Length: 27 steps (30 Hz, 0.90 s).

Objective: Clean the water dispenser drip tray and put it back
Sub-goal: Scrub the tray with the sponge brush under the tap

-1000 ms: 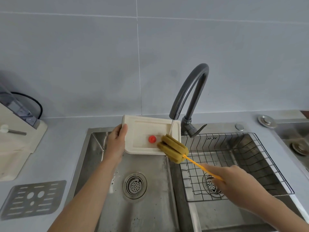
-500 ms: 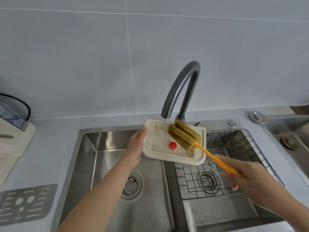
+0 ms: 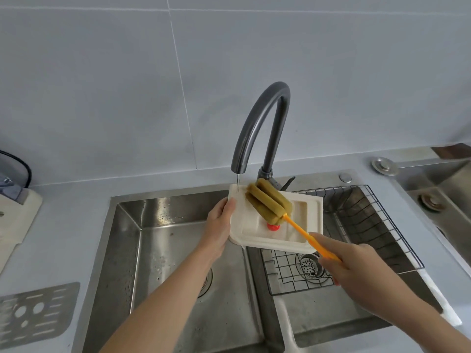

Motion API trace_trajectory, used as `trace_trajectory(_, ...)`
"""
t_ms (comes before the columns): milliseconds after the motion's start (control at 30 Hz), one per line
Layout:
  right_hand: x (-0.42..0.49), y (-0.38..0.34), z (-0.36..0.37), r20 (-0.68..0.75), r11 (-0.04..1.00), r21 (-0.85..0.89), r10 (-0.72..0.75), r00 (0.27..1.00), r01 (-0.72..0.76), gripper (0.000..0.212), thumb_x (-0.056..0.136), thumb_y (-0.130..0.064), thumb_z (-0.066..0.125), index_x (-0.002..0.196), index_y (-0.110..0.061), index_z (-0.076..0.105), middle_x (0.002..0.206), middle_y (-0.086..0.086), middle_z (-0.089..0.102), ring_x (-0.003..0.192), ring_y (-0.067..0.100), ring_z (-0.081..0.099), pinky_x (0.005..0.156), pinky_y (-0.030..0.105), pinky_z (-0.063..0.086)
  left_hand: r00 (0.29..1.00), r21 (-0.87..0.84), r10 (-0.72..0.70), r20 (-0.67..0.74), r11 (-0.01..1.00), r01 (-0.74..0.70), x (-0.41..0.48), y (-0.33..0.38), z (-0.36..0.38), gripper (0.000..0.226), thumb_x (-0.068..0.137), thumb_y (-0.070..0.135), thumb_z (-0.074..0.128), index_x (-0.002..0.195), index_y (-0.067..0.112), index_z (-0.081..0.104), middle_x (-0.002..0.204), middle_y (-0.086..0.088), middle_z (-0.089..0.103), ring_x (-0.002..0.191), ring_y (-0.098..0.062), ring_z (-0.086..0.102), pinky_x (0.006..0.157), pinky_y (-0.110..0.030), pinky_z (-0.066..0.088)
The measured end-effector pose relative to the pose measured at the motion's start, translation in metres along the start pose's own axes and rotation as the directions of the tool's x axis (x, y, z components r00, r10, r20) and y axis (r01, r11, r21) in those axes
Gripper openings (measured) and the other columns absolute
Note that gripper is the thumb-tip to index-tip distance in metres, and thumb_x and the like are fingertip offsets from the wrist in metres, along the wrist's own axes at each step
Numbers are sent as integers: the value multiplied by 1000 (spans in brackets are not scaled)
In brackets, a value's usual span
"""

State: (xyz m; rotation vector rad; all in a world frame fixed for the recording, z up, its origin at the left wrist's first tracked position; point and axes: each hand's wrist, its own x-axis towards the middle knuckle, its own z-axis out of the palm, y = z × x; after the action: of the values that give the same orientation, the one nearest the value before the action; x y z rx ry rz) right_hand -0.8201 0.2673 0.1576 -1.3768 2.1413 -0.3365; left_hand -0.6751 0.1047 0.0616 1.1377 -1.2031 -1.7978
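Observation:
My left hand (image 3: 219, 225) grips the left edge of the cream drip tray (image 3: 308, 215), holding it tilted above the divider between the two sink basins. A thin stream of water falls from the dark faucet (image 3: 262, 118) onto the tray's far left corner. My right hand (image 3: 356, 263) holds the orange handle of a sponge brush (image 3: 267, 202); its olive sponge head rests inside the tray. A small red float (image 3: 273, 227) shows in the tray, just below the sponge.
The grey slotted tray cover (image 3: 35, 314) lies on the counter at lower left. A wire rack (image 3: 356, 235) sits in the right basin over its drain. The left basin (image 3: 163, 250) holds nothing but its drain. A cream appliance base (image 3: 15, 212) stands at far left.
The tray has shifted right from over the left basin to the divider, under the faucet's stream. The sponge head slid from the tray's right edge across its inside.

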Motion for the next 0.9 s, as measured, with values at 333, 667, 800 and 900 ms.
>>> trace_trajectory(333, 10, -6, 29, 19, 984, -158, -77, 997, 79, 50, 96, -21, 37, 140, -40, 25, 75, 6, 52, 69, 23, 47, 58, 31, 35, 989, 18, 108, -100, 994, -107, 10, 12, -11, 23, 95, 23, 43, 77, 29, 56, 80, 8, 57, 75, -5, 53, 55, -5, 45)
trace_trajectory(667, 18, -10, 24, 35, 918, -362, -162, 986, 164, 49, 97, -25, 34, 139, -46, 21, 70, -2, 48, 72, 21, 43, 64, 30, 35, 964, 24, 157, -215, 988, -155, 15, 28, -45, 21, 94, 23, 43, 81, 25, 59, 83, 2, 60, 80, -16, 55, 73, -31, 47)
trace_trajectory(800, 27, -9, 18, 37, 862, -478, -171, 984, 168, 48, 98, -28, 33, 138, -49, 19, 87, -4, 61, 90, 23, 60, 66, 28, 35, 943, 48, 163, -290, 987, -156, 14, 38, -68, 22, 94, 24, 43, 78, 29, 56, 82, 5, 58, 78, -14, 53, 72, -33, 44)
trace_trajectory(900, 34, -5, 16, 15, 815, -556, -184, 983, 161, 50, 97, -25, 34, 138, -49, 19, 101, -3, 68, 94, 22, 63, 66, 29, 39, 927, 69, 176, -331, 984, -162, 17, 42, -87, 19, 94, 24, 44, 82, 28, 58, 85, 7, 60, 80, -10, 55, 71, -28, 45)
